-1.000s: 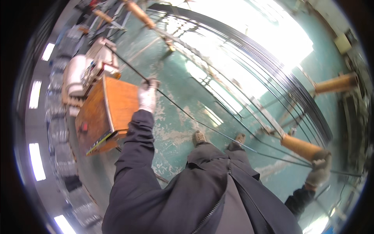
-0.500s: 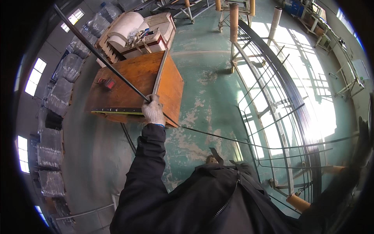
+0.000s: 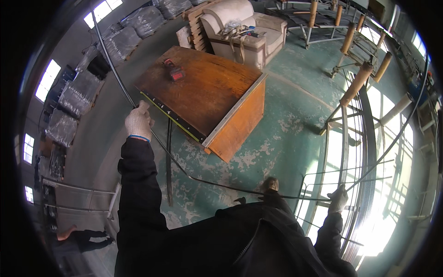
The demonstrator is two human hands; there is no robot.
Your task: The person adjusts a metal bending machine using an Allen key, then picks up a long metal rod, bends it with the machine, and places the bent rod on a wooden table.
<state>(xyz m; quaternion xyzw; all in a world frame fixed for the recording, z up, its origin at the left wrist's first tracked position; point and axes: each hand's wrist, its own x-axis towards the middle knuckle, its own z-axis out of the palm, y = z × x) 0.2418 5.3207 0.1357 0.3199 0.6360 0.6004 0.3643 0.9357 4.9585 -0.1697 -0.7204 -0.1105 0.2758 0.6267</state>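
Observation:
A long, thin dark metal rod (image 3: 226, 186) with bends in it sweeps across in front of my body, one end rising to the upper left and the other to the upper right. My left hand (image 3: 138, 119), in a white knit glove, is closed round it beside the near left corner of an orange-brown wooden bench (image 3: 207, 87). Out to the right, my gloved right hand (image 3: 338, 199) is closed on the same rod near a bend. On the bench top lies a red and black cordless power tool (image 3: 174, 72), away from both hands.
A worn cream armchair (image 3: 265, 39) with items on its arm stands behind the bench. At right, a metal rack (image 3: 345, 138) with cardboard-wrapped posts carries long dark bars. Plastic-wrapped pallets (image 3: 80, 94) line the left wall. Another person (image 3: 76, 247) is at lower left.
The view has turned, so the bench sits further right and nearer. My left hand has moved from over the bench's edge to its left with the rod; my right hand now shows clearly.

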